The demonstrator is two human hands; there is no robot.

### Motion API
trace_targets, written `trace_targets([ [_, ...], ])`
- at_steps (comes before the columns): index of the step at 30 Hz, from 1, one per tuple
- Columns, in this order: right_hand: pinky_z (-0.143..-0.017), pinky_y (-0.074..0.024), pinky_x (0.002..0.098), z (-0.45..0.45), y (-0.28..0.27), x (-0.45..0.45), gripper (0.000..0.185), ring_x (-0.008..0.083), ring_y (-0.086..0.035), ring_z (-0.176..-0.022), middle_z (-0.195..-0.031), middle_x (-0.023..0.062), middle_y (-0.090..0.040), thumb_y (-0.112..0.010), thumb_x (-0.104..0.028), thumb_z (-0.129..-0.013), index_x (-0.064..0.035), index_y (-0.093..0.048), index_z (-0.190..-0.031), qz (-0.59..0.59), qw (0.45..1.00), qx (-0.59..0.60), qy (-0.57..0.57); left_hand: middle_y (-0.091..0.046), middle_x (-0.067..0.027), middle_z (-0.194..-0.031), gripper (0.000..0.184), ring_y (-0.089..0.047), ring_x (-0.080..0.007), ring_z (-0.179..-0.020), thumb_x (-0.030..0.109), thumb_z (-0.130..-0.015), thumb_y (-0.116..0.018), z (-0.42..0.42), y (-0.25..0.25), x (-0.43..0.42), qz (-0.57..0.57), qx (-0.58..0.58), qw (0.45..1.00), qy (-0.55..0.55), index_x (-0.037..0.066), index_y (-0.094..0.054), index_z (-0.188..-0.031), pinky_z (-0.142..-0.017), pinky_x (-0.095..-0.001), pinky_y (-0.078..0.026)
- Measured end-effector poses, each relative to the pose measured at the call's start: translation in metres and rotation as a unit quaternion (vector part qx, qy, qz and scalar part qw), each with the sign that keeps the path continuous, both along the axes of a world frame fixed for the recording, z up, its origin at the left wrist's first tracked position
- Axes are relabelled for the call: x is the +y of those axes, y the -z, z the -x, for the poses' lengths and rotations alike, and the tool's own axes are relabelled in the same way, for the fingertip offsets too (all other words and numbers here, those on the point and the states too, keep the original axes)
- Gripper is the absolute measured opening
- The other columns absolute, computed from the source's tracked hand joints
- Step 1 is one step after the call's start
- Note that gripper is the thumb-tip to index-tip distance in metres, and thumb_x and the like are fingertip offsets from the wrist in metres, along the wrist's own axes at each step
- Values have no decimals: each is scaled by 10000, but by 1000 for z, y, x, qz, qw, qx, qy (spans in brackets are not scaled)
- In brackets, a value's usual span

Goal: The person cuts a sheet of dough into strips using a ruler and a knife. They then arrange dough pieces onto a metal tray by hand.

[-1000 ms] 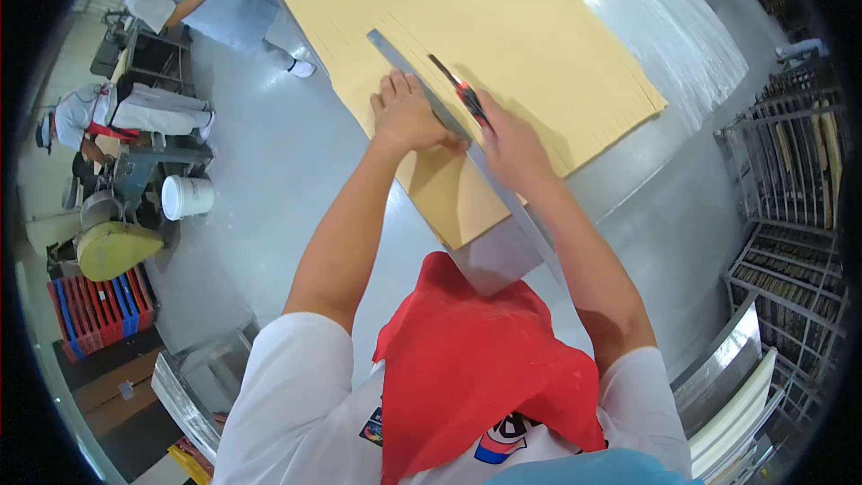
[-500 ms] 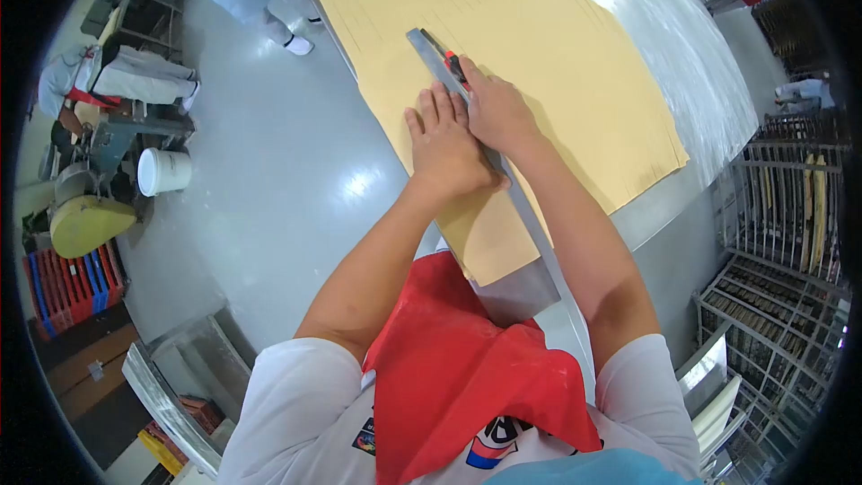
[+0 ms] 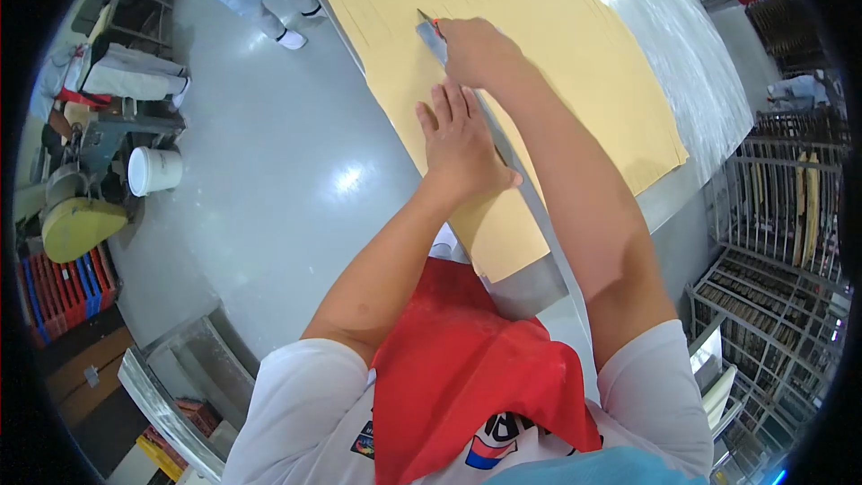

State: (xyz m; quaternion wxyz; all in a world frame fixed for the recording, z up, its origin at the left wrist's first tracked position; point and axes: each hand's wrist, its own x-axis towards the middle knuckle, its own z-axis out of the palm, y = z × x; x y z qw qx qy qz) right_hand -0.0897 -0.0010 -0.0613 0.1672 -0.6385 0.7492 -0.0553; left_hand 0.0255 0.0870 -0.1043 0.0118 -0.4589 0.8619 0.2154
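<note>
Knife (image 3: 435, 24) — in right hand (image 3: 483, 54)

A smooth, shiny grey table (image 3: 528, 295) shows its bare top at 4 o'clock, with a glossy, streaked surface at 2 o'clock. Directly on it lies a broad, flat, pale yellow-tan sheet (image 3: 561, 36), spreading towards 1 o'clock, fine dark lines near its edges. A long, narrow grey metal straightedge (image 3: 540, 218) rests across this sheet, slanting from 11 to 5 o'clock.
</note>
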Motion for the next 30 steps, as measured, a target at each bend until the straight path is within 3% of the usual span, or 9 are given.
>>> trace_targets([
  [6,-797,-578,483,10,-27,39,537,361,-711,-1012,-1076,172,-747,-585,-54,-895,-118,-599,-1428,-70,997,-9,-41,-147,-393,-1638,1411,-88,-537,-1553,556,-600,-902,0,-5,3,1,-4,1000,9,-190,-180,-1555,-1233,-671,-104],
  [11,-787,-562,509,28,-16,139,540,389,-704,-989,-1073,196,-740,-532,-25,-915,-115,-577,-1445,-84,996,-28,-19,-183,-391,-1630,1506,-108,-545,-1544,598,-501,-942,6,1,2,38,-18,999,-4,-189,-201,-1551,-1206,-683,-140],
  [13,-804,-593,492,35,-22,193,621,356,-722,-1008,-1065,169,-744,-669,-45,-851,-161,-555,-1451,-70,997,-26,-25,-187,-391,-1630,1523,-110,-542,-1544,610,-487,-946,11,1,1,30,-46,998,-5,-189,-203,-1550,-1201,-687,-151],
  [14,-804,-593,492,38,-21,221,621,356,-722,-1008,-1065,169,-744,-669,-45,-851,-161,-555,-1451,-71,997,-33,-15,-190,-390,-1631,1539,-113,-540,-1544,622,-474,-950,14,-1,0,29,-69,997,-13,-190,-205,-1549,-1196,-691,-161],
  [16,-785,-548,542,41,-19,276,613,432,-694,-921,-1000,232,-725,-530,-13,-922,-162,-481,-1515,-85,996,-33,0,-170,-391,-1641,1540,-94,-528,-1556,633,-480,-950,18,-3,-2,18,-86,996,1,-189,-206,-1549,-1202,-682,-174],
  [19,-793,-542,542,43,-41,346,649,423,-690,-911,-978,224,-712,-537,-9,-922,-197,-456,-1538,-150,988,-36,29,-154,-370,-1660,1560,-55,-481,-1583,666,-486,-944,23,-4,-4,5,-130,991,-14,-177,-192,-1563,-1233,-645,-172],
  [26,-797,-537,489,52,-38,416,680,385,-689,-913,-1009,173,-692,-558,-4,-914,-211,-453,-1554,-129,988,-72,44,-205,-350,-1652,1564,-126,-463,-1574,714,-492,-931,27,-6,-13,19,-192,981,14,-162,-209,-1568,-1219,-620,-251],
  [28,-709,-547,477,50,-22,424,669,371,-691,-822,-877,161,-677,-597,11,-871,-158,-489,-1509,-28,998,-51,32,-245,-338,-1638,1558,-187,-450,-1557,727,-492,-926,29,-6,-17,15,-210,978,6,-157,-224,-1565,-1215,-587,-285],
  [30,-726,-546,483,52,-26,447,638,375,-695,-834,-902,170,-693,-585,2,-884,-146,-501,-1499,-20,997,-72,37,-258,-337,-1631,1553,-209,-448,-1548,721,-492,-931,31,-9,-18,5,-223,975,11,-157,-229,-1564,-1215,-575,-297],
])
